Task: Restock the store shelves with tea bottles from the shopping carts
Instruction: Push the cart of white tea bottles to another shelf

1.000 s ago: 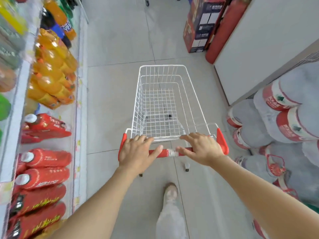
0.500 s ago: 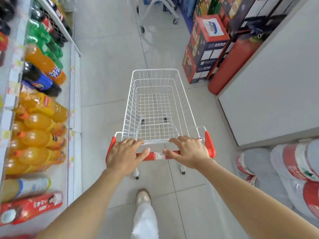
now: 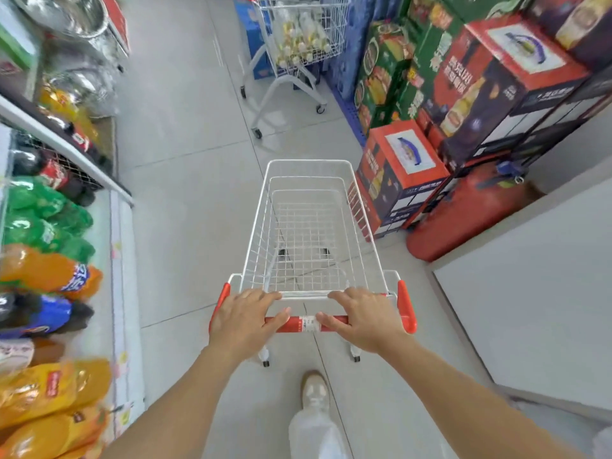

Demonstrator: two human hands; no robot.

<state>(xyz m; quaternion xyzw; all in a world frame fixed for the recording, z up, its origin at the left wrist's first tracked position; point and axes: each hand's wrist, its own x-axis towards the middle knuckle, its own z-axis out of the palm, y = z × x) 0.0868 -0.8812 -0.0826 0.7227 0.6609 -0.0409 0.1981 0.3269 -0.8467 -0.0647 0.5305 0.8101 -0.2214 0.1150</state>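
Note:
An empty white wire cart with a red handle stands right in front of me in the aisle. My left hand grips the handle's left half, and my right hand grips its right half. Farther down the aisle stands a second white cart holding several pale bottles. The shelves on my left carry green, orange, dark and yellow drink bottles.
Stacked red and dark beverage cartons and a red cylinder line the right side near the cart's front corner. A white cabinet side stands at right. Grey tiled floor runs ahead between both carts. My foot is below the handle.
I have pushed the empty cart forward along the aisle. The water jugs at right dropped out of view, and the far cart with bottles and more cartons came into view.

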